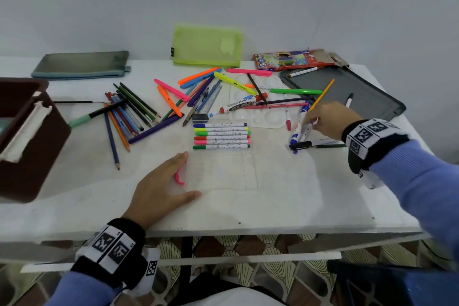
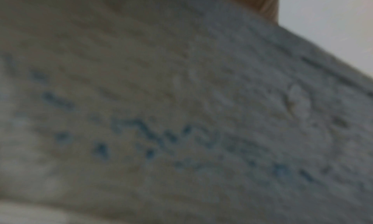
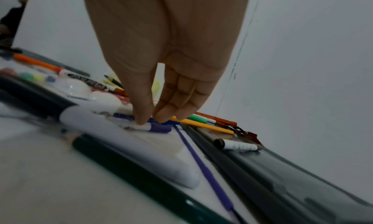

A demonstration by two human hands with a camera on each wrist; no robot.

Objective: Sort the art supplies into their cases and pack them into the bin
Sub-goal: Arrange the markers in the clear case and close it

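My left hand (image 1: 190, 175) lies flat, fingers straight, on a clear plastic pouch (image 1: 223, 171) with a pink zip pull (image 1: 179, 176). A row of several small markers (image 1: 222, 136) lies in the pouch's far end. To the right, my right hand (image 1: 310, 123) reaches down, and its thumb and fingers pinch a small white marker with a purple cap (image 3: 155, 128). A blue whiteboard marker (image 1: 299, 128) and a black pen (image 1: 301, 144) lie right beside it. The left wrist view is only a blurred close surface.
A brown bin (image 1: 29, 156) stands at the left edge. At the back lie a grey pouch (image 1: 82, 64), a green mesh case (image 1: 207, 47) and a coloured pencil box (image 1: 293, 59). A dark tray (image 1: 360, 97) sits right. Loose pencils (image 1: 129, 112), highlighters (image 1: 198, 82) and a white palette (image 1: 263, 114) fill the middle.
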